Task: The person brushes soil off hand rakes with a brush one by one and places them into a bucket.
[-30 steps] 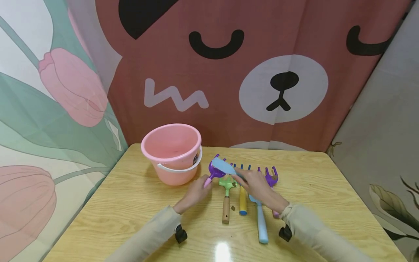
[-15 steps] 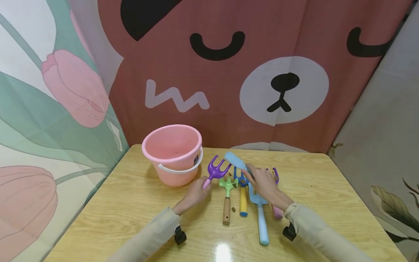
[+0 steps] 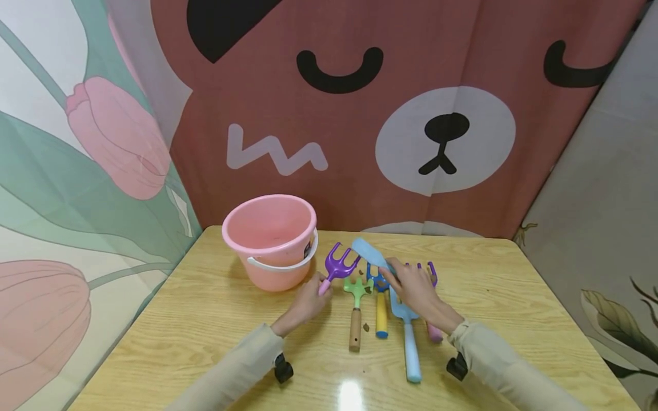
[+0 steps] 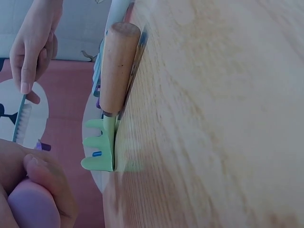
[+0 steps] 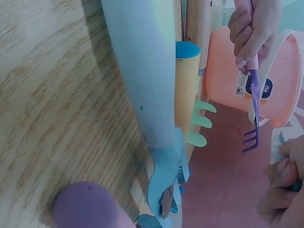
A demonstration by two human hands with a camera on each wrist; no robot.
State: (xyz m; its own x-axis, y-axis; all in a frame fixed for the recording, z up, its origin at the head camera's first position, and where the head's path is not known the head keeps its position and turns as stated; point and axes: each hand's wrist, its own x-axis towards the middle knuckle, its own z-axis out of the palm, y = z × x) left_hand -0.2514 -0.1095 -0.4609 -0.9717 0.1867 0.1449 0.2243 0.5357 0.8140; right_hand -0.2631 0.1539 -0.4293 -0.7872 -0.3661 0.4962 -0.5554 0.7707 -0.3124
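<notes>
My left hand (image 3: 307,299) grips the pink handle of a purple hand rake (image 3: 338,268), raised with its tines away from me. A light blue brush (image 3: 369,252) is in my right hand (image 3: 418,290); its white bristles (image 4: 26,122) show in the left wrist view. The brush head is beside the rake's right tine; whether they touch I cannot tell. Below lie a green rake with a wooden handle (image 3: 355,328), a blue rake with a yellow handle (image 3: 381,317), a light blue garden fork (image 3: 411,348) and another purple rake (image 3: 434,332), partly hidden by my right hand.
A pink bucket (image 3: 269,271) with a white handle stands at the back left of the wooden table (image 3: 205,342). Brown leaf-like bits (image 3: 366,327) lie among the tools. Printed curtains (image 3: 349,200) hang behind and at both sides.
One second ago the brush lay across the purple rake's head. My right hand has since drawn it to the right, uncovering the tines. My left hand has barely moved.
</notes>
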